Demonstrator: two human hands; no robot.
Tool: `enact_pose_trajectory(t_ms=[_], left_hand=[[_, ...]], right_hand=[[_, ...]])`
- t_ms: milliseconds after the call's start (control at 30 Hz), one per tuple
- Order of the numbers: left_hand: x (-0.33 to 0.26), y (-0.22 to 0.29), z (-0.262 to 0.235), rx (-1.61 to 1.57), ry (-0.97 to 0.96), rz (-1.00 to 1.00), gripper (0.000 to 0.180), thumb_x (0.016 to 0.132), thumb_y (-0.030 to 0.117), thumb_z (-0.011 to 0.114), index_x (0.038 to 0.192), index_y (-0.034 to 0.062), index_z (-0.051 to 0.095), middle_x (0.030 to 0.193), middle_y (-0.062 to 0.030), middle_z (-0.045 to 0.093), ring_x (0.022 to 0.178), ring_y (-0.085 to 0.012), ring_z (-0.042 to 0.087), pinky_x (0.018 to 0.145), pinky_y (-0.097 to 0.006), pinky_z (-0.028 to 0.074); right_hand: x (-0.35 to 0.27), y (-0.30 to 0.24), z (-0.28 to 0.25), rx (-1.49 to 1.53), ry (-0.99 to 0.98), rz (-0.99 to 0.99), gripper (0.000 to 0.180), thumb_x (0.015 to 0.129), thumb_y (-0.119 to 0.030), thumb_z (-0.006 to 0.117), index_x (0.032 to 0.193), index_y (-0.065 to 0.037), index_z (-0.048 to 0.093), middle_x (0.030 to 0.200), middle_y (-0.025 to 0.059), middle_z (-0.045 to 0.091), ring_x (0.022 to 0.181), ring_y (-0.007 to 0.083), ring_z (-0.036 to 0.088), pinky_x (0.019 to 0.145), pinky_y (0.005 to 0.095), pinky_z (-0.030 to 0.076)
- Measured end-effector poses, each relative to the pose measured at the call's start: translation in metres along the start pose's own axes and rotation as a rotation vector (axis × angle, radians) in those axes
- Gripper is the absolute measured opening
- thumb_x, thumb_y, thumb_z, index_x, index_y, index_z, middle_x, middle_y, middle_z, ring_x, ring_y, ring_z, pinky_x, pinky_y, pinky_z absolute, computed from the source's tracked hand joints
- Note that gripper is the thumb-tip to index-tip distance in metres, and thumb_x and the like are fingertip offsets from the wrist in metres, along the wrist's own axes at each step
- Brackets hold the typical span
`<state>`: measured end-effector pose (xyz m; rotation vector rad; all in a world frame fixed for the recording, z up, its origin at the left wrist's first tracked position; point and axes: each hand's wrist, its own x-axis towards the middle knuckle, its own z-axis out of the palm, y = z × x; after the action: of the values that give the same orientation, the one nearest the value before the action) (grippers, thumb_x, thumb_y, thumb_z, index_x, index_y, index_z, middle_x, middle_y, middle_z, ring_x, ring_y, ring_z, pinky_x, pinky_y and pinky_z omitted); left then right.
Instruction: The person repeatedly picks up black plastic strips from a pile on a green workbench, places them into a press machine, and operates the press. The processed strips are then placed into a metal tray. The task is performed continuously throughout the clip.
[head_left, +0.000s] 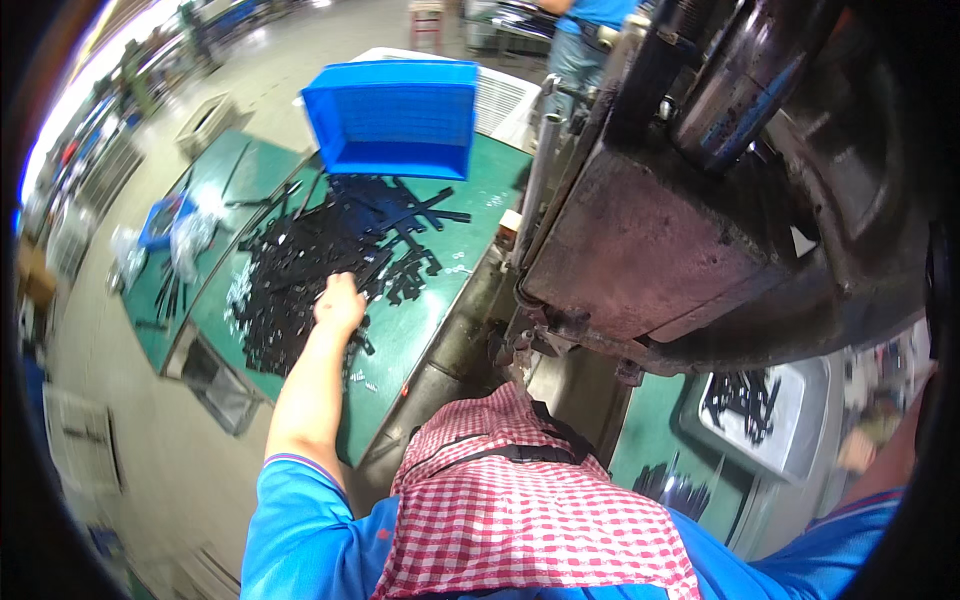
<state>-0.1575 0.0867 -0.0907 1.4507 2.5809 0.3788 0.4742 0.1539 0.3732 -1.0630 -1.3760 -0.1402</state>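
Head view: the left hand [339, 303] is stretched out over a heap of flat black parts [320, 255] spread on the green table [415, 310], and its fingers are curled down into the near edge of the heap; whether a part is actually gripped cannot be told. A blue plastic bin [392, 118] is tipped on its side at the far end of the heap. The right hand [857, 450] is seen blurred at the right edge, just beside a grey tray [800, 440] holding more black parts, and its grip cannot be told. A heavy dark press machine [700, 210] is seen between the two hands. A red checked apron [520, 500] is worn over a blue shirt.
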Motion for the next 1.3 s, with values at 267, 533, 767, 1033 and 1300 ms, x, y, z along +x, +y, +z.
enact_pose_trajectory(t_ms=[267, 533, 767, 1033, 1300], left_hand=[[0.055, -0.038, 0.019, 0.290, -0.358, 0.197, 0.038, 0.070, 0.019, 0.063, 0.101, -0.0011, 0.054, 0.099, -0.0212, 0.062, 0.096, -0.0326, 0.061, 0.084, -0.038, 0.049], [0.037, -0.044, -0.029, -1.021, -0.163, 0.033, 0.017, 0.080, 0.005, 0.055, 0.097, 0.0036, 0.051, 0.081, -0.0017, 0.051, 0.065, -0.0125, 0.048, 0.060, -0.028, 0.043], [-0.070, 0.116, -0.078, -1.887, -0.489, 0.162, 0.022, 0.077, 0.002, 0.065, 0.090, 0.0109, 0.050, 0.087, -0.0003, 0.051, 0.064, -0.0077, 0.045, 0.052, -0.020, 0.039], [-0.118, 0.193, -0.058, -2.043, -0.585, 0.163, 0.018, 0.083, -0.005, 0.054, 0.092, 0.0095, 0.049, 0.088, -0.0006, 0.055, 0.065, -0.0093, 0.048, 0.057, -0.024, 0.040], [-0.121, 0.189, -0.045, -2.075, -0.386, 0.063, 0.017, 0.083, -0.004, 0.055, 0.091, 0.0097, 0.049, 0.092, -0.0009, 0.055, 0.062, -0.0085, 0.048, 0.058, -0.024, 0.042]], right_hand=[[-0.055, -0.034, -0.025, 0.095, 0.215, -0.062, 0.026, 0.089, -0.021, 0.042, 0.096, -0.001, 0.059, 0.095, 0.0047, 0.058, 0.088, 0.0139, 0.051, 0.078, 0.0289, 0.039], [-0.338, 0.111, -0.077, -0.900, -0.390, 0.775, 0.041, 0.084, -0.032, 0.054, 0.099, 0.005, 0.055, 0.093, 0.0209, 0.059, 0.085, 0.0288, 0.056, 0.073, 0.0410, 0.044], [-0.563, 0.135, -0.106, -1.285, -0.795, 1.281, 0.074, 0.070, -0.036, 0.073, 0.128, -0.004, 0.039, 0.124, 0.0180, 0.043, 0.114, 0.0339, 0.046, 0.094, 0.0428, 0.042], [-0.566, 0.162, -0.144, -0.931, -0.856, 0.913, 0.039, 0.068, -0.016, 0.074, 0.096, 0.000, 0.052, 0.096, 0.0200, 0.058, 0.093, 0.0368, 0.056, 0.081, 0.0420, 0.045], [-0.533, 0.152, -0.131, -0.710, -0.598, 0.703, 0.043, 0.079, -0.010, 0.059, 0.118, 0.001, 0.047, 0.094, 0.0232, 0.061, 0.089, 0.0372, 0.060, 0.078, 0.0393, 0.048]])
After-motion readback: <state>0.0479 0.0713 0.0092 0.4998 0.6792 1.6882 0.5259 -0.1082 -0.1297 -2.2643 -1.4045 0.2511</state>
